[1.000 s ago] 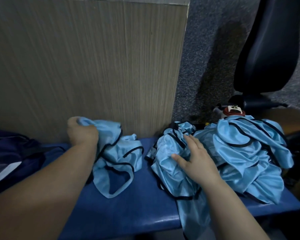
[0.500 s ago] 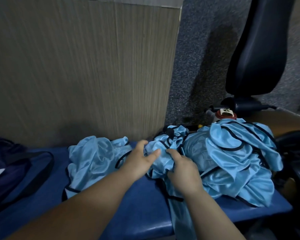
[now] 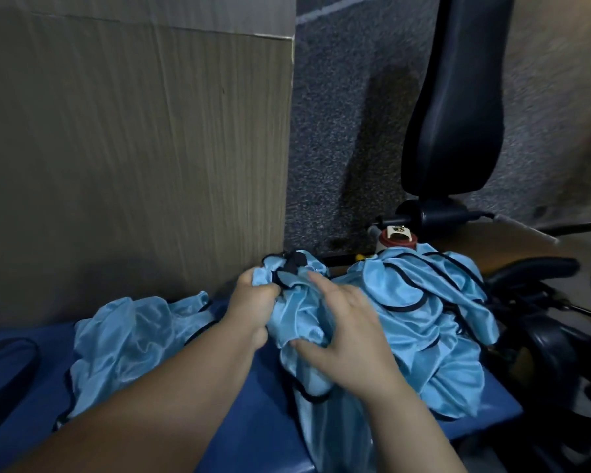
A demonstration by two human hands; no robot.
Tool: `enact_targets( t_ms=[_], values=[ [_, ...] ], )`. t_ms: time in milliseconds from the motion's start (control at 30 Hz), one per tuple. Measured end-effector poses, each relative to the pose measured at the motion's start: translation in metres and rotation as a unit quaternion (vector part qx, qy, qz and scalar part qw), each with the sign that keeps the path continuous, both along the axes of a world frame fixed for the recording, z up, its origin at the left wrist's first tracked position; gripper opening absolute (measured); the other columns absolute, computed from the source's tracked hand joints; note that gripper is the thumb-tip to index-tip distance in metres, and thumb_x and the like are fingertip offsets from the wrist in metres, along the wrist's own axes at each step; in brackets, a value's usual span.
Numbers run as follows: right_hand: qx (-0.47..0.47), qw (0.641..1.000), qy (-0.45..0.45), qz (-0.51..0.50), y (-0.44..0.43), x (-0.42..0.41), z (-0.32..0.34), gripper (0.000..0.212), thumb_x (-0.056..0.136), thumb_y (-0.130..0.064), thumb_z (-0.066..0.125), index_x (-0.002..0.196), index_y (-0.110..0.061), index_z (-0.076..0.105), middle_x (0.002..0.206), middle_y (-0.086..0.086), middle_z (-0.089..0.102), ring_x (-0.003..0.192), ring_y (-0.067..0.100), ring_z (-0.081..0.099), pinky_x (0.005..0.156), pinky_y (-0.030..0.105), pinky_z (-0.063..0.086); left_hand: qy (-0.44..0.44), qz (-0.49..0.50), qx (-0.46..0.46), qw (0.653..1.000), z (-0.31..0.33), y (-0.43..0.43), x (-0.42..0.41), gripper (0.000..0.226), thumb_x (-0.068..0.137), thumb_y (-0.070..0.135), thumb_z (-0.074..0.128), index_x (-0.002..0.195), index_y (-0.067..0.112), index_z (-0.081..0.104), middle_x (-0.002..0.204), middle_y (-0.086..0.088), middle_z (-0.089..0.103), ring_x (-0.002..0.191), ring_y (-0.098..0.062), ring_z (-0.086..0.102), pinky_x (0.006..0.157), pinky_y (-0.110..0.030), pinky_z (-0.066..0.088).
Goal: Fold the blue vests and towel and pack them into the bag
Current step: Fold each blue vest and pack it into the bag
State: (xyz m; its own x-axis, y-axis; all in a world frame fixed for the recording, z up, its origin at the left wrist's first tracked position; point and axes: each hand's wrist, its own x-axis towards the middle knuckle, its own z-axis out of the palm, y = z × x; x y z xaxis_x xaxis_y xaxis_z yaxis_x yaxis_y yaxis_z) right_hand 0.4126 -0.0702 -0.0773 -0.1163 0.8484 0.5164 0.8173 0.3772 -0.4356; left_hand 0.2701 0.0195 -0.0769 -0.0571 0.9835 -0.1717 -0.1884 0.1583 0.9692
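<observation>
A second ago the left hand was at the left of the frame, letting go of a crumpled vest, while the right lay flat on the heap. Now both hands meet at centre frame on the next vest (image 3: pixel 304 315), so a fresh piece is being pulled out of the pile.

The left hand (image 3: pixel 256 302) has its fingers curled tight round a bunch of this vest's upper edge, close to the black trim. The right hand (image 3: pixel 350 339) lies on top of the same cloth with fingers spread wide and fairly straight, thumb out to the left, pressing and not gripping; it is blurred with motion.

The vest set aside (image 3: pixel 133 339) lies rumpled at lower left on the blue bench (image 3: pixel 253 425), apart from the hands and not folded. The remaining pile of vests (image 3: pixel 427 302) sits at right of centre, touching the vest in hand and partly hiding a red-capped bottle (image 3: pixel 398 237) behind it.

A dark shape at the far left edge (image 3: pixel 11 367) may be the bag, though too little of it shows to be sure. I can pick out no towel.

My reading is that the work is at the sorting stage: vests are being separated one by one, with the folding and packing all to come.
</observation>
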Motion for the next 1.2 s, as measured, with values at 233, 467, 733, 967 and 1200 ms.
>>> enact_targets(
  t_ms=[233,467,733,967,1200],
  values=[
    [0.113,0.947,0.137,-0.266,-0.009,0.049,0.011,0.073,0.084,-0.073,0.03,0.132,-0.026,0.058,0.132,-0.004,0.06,0.134,0.019,0.037,0.109,0.045,0.024,0.049,0.002,0.215,0.976,0.073,0.003,0.043,0.045,0.089,0.001,0.056,0.119,0.035,0.056,0.109,0.003,0.068,0.102,-0.016,0.065,0.093,-0.036,0.054],
    [0.0,0.934,0.267,-0.239,-0.005,0.076,0.002,0.097,0.071,-0.091,0.008,0.151,-0.039,0.028,0.161,-0.01,0.022,0.15,0.015,0.008,0.121,0.05,0.005,0.077,-0.093,0.302,0.946,0.092,-0.003,0.11,0.06,0.091,0.008,0.063,0.141,0.033,0.043,0.136,0.004,0.056,0.122,-0.012,0.055,0.109,-0.036,0.042],
    [-0.073,0.935,0.305,-0.168,-0.004,0.076,-0.002,0.077,0.085,-0.072,0.022,0.154,-0.042,0.007,0.162,-0.011,0.013,0.148,0.011,0.017,0.115,0.038,0.022,0.567,-0.281,0.127,0.764,0.021,-0.001,0.133,0.071,0.095,0.067,0.027,0.155,0.033,0.007,0.164,0.006,0.003,0.15,-0.024,-0.004,0.12,-0.049,0.006],
    [-0.05,0.94,0.277,-0.194,0.001,0.082,-0.009,0.061,0.097,-0.055,0.032,0.153,-0.036,0.02,0.16,-0.006,0.023,0.146,0.014,0.022,0.116,0.04,0.023,0.603,-0.286,0.074,0.741,0.02,0.001,0.127,0.074,0.093,0.073,0.019,0.155,0.035,0.007,0.163,0.009,0.011,0.149,-0.022,0.005,0.118,-0.051,0.01],
    [0.045,0.944,0.168,-0.279,0.001,0.072,-0.001,0.064,0.089,-0.064,0.021,0.14,-0.035,0.049,0.149,-0.009,0.042,0.139,0.017,0.03,0.111,0.044,0.023,0.555,-0.201,0.097,0.801,0.028,-0.004,0.114,0.081,0.087,0.076,0.034,0.153,0.039,0.006,0.162,0.004,0.012,0.147,-0.028,0.007,0.114,-0.051,0.013]
  ],
)
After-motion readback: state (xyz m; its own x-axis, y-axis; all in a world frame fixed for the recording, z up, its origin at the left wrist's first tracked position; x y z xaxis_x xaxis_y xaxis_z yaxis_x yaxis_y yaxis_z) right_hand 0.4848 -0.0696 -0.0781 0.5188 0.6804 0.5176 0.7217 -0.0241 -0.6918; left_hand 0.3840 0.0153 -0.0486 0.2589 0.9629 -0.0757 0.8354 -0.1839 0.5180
